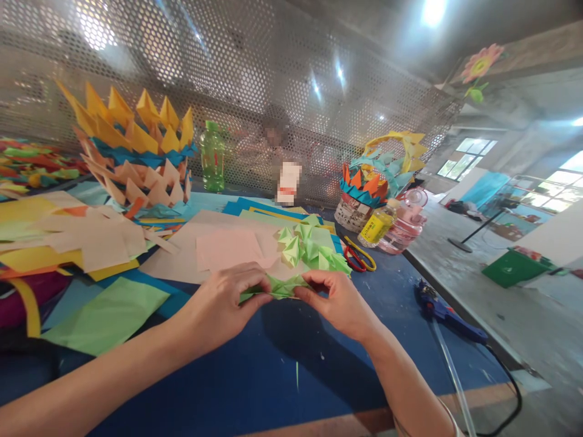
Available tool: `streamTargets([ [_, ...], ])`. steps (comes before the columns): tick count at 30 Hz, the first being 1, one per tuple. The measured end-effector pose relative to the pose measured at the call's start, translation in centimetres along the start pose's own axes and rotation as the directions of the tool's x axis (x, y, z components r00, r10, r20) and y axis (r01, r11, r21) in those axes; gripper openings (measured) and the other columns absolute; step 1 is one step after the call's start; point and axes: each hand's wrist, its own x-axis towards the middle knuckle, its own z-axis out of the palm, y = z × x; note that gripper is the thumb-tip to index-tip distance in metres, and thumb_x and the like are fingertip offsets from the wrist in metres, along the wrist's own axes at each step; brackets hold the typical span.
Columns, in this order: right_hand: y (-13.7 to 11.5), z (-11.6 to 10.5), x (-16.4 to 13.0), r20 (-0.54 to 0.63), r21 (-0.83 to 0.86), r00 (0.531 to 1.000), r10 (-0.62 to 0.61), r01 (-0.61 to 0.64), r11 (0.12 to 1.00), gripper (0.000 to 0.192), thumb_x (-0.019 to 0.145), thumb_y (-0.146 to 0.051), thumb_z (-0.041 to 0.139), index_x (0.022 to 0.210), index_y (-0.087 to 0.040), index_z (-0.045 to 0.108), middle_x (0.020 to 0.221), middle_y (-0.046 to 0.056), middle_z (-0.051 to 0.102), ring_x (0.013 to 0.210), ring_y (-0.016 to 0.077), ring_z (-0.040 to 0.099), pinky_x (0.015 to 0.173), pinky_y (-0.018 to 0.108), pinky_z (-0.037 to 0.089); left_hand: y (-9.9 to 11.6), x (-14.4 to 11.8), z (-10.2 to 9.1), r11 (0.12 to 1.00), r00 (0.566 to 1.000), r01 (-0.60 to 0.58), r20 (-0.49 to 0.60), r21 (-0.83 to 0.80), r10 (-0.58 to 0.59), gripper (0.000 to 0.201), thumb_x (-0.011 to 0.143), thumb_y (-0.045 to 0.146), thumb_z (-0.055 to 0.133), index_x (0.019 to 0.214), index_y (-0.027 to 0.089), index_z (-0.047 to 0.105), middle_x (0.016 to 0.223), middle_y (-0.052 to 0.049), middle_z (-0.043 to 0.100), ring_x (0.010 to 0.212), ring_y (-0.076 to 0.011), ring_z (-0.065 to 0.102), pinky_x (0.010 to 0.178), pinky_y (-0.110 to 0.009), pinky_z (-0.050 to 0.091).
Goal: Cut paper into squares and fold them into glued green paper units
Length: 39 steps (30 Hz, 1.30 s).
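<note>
Both hands pinch one folded green paper piece (277, 286) just above the blue table (291, 364): the left hand (223, 306) closes fingers and thumb on its left end, the right hand (339, 303) on its right end. Just behind lies a pile of green folded pieces (310, 246), with red scissors (357, 255) and a blue glue gun (444, 312) to the right.

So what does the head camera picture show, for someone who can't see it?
Two bare hands, left hand and right hand, pinch a folded green paper piece over a blue table. Behind lie more green folded pieces, coloured paper sheets and red-and-yellow scissors.
</note>
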Motion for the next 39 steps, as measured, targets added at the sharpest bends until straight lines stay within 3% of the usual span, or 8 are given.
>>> streamTargets([
  [5,0.01,0.02,0.06,0.011,-0.001,1.0,-0.011,0.011,1.0,0.026,0.087,-0.025,0.058,0.063,-0.018,0.051,0.062,-0.005,0.035,0.061,0.0104,0.032,0.055,0.026,0.025,0.06,-0.06,0.03,0.998,0.999,0.054,0.002,-0.022,-0.054,0.01,0.087,0.018,0.058,0.076,0.02,0.059,0.076,0.003,0.061,0.072,-0.012,0.057,0.068,-0.024,0.04],
  [10,0.04,0.02,0.12,-0.002,0.029,1.0,-0.029,0.029,0.999,0.017,0.085,-0.023,0.062,0.069,-0.018,0.063,0.071,-0.003,0.048,0.066,0.0106,0.042,0.059,0.025,0.031,0.1,0.0,0.06,0.996,0.996,0.085,-0.01,-0.035,-0.085,0.01,0.085,0.019,0.058,0.075,0.02,0.059,0.075,0.003,0.062,0.07,-0.0127,0.057,0.067,-0.025,0.04],
  [15,0.16,0.05,0.12,0.01,0.026,1.0,-0.022,0.022,0.999,0.029,0.086,-0.025,0.062,0.059,-0.017,0.055,0.067,-0.004,0.044,0.064,0.0102,0.04,0.059,0.025,0.032,0.33,-0.02,0.08,0.997,0.997,0.072,-0.024,-0.037,-0.073,0.012,0.084,0.017,0.056,0.072,0.02,0.059,0.072,0.002,0.062,0.069,-0.0134,0.057,0.067,-0.026,0.04],
  [39,0.01,0.4,-0.04,0.052,-0.013,0.998,-0.043,0.044,0.999,0.031,0.087,-0.03,0.06,0.059,-0.016,0.056,0.067,-0.003,0.048,0.065,0.0107,0.043,0.061,0.024,0.036,0.83,-0.33,0.32,0.993,0.985,0.12,-0.123,0.017,-0.117,0.015,0.08,0.018,0.052,0.067,0.02,0.058,0.066,0.0,0.06,0.069,-0.0175,0.055,0.072,-0.033,0.04],
])
